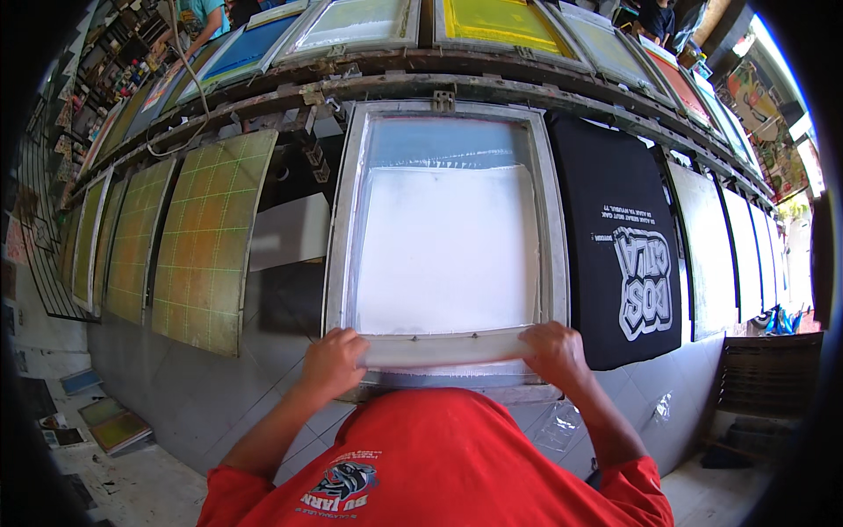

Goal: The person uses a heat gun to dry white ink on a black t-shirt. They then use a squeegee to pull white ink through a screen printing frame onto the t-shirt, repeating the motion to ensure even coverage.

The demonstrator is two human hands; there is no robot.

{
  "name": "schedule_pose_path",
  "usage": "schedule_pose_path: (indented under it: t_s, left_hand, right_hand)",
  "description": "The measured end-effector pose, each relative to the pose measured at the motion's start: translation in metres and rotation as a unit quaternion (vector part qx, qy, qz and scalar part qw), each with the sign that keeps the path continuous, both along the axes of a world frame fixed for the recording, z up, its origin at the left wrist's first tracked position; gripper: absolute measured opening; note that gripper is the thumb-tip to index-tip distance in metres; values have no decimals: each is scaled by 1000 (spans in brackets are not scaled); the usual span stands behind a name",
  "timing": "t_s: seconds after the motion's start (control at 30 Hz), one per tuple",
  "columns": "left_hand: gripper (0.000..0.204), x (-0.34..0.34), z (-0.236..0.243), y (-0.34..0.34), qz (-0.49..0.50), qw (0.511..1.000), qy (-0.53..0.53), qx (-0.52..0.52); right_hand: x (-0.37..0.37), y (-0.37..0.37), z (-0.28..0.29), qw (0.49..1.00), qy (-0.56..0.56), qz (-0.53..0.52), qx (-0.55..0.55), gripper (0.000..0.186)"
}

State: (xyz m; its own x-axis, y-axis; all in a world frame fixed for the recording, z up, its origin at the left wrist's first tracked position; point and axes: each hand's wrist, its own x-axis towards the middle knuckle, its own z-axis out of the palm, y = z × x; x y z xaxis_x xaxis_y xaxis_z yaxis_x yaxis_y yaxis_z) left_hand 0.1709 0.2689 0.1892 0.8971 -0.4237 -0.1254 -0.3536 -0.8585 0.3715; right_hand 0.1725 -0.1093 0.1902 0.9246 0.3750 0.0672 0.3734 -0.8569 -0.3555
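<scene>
"Head view: what takes up most of it?"

"The screen (551,220), in the centre: a pale frame round a white area (448,250), with a blue-grey band (443,140) beyond it. Its near end is partly hidden."

"By what?"

"The red shirt (430,457) on the person, mostly, which the lower edge cuts off."

"And to the sides?"

"A black shirt (615,198) with a pale print lies just right of the screen. To its left, farther off, hangs a gridded board (211,246); the boards past it crowd toward the dark rim and grow hard to make out."

"Now the squeegee (443,349)?"

"It lies crosswise over the near part of the screen, a pale bar, blurred. Both ends are covered by fingers, and I can't tell whether its lower edge touches the mesh."

"How is it gripped?"

"The left hand (334,362) is closed round its left end, the right hand (558,351) round its right. So the bar runs between the two fists, its middle bare. The undersides of the fingers are out of sight."
</scene>
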Motion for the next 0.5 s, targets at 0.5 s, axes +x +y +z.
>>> schedule_pose_path:
  t_s: [0.5]
  left_hand:
    - [29,311,-4,-32,-40,993,-95,-49]
  right_hand:
    - [264,-20,5,994,-54,-74,-64,27]
